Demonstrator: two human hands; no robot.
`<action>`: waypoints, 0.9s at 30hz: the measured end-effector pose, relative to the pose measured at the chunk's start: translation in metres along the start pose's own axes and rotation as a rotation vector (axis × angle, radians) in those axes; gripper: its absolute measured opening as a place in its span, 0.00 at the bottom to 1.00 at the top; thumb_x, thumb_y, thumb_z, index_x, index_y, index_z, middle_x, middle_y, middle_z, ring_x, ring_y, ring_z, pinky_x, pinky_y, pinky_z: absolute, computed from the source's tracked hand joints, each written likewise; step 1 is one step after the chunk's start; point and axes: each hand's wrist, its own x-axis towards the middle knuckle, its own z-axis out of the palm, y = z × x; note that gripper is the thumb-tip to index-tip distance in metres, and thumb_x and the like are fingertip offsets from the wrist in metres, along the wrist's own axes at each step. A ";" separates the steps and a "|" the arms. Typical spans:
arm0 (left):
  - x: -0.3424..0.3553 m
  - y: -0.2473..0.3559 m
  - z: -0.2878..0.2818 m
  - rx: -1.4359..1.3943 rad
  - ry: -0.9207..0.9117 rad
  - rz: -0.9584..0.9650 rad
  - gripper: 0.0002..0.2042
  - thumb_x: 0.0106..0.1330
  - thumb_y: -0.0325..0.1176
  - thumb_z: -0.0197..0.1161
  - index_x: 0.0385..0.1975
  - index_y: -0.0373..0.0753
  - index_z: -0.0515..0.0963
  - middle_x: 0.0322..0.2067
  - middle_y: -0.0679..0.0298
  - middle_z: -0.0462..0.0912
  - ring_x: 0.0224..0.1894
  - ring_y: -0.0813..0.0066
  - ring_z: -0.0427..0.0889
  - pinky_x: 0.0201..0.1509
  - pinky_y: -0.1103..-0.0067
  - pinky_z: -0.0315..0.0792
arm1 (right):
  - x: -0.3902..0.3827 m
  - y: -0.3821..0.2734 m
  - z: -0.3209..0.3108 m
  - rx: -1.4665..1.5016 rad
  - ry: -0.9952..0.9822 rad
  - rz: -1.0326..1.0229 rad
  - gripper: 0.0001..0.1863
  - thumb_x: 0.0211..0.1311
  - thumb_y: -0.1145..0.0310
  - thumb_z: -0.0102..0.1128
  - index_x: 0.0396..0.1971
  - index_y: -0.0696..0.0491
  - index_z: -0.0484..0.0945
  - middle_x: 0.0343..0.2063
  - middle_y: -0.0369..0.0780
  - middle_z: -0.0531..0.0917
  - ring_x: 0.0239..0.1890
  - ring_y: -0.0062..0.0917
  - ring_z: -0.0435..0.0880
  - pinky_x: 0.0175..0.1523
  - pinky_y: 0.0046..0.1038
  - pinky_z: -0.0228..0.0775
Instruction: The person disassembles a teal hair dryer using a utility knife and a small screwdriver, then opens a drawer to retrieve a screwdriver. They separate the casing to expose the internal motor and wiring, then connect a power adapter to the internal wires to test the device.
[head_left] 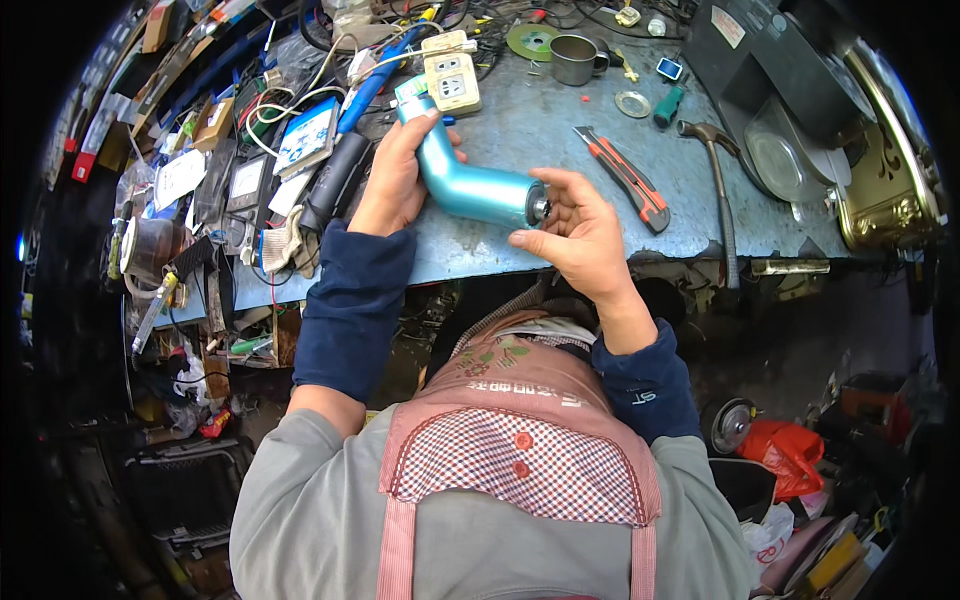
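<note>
While the teal angled tool body (470, 180) lies low over the near part of the blue counter (560, 130), the left hand (395, 180) wraps closed around its upper, handle end and the right hand (575, 235) pinches its metal nose between thumb and fingertips (548, 178), curled around that end. Just beyond the handle end sits a cream power strip (452, 75), touching or nearly touching the tool's top. Farther back stands a grey metal cup (575, 58); what it holds cannot be seen. Right of the tool, a red and black utility knife (625, 180) lies apart from it, and a hammer (718, 190) runs along toward the counter's front edge (700, 255). The open stretch of counter lies between the tool, the knife and the cup. To the left, cables, small boxes and a blue-framed panel (308, 135) crowd the surface right up to the left forearm. The right hand hangs just past the front edge.
</note>
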 end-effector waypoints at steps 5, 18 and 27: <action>0.039 0.026 0.043 0.253 -0.119 -0.036 0.16 0.74 0.43 0.71 0.49 0.39 0.77 0.33 0.60 0.85 0.27 0.70 0.85 0.30 0.73 0.82 | -0.004 -0.016 0.012 -0.568 0.034 -0.047 0.40 0.51 0.64 0.91 0.59 0.59 0.74 0.28 0.36 0.83 0.25 0.14 0.81 0.31 0.21 0.69; 0.099 0.009 0.077 0.617 -0.313 -0.125 0.26 0.71 0.51 0.75 0.56 0.33 0.83 0.38 0.62 0.88 0.33 0.76 0.87 0.35 0.77 0.81 | 0.009 -0.057 -0.075 -1.305 0.401 -0.072 0.22 0.63 0.63 0.78 0.53 0.58 0.88 0.42 0.47 0.89 0.40 0.40 0.89 0.47 0.39 0.81; 0.099 0.010 0.067 0.788 -0.315 0.016 0.35 0.67 0.56 0.76 0.58 0.25 0.86 0.44 0.53 0.91 0.42 0.70 0.88 0.47 0.73 0.81 | 0.039 -0.062 -0.068 -1.319 0.278 0.224 0.21 0.60 0.66 0.75 0.51 0.59 0.85 0.40 0.48 0.86 0.44 0.45 0.88 0.50 0.43 0.79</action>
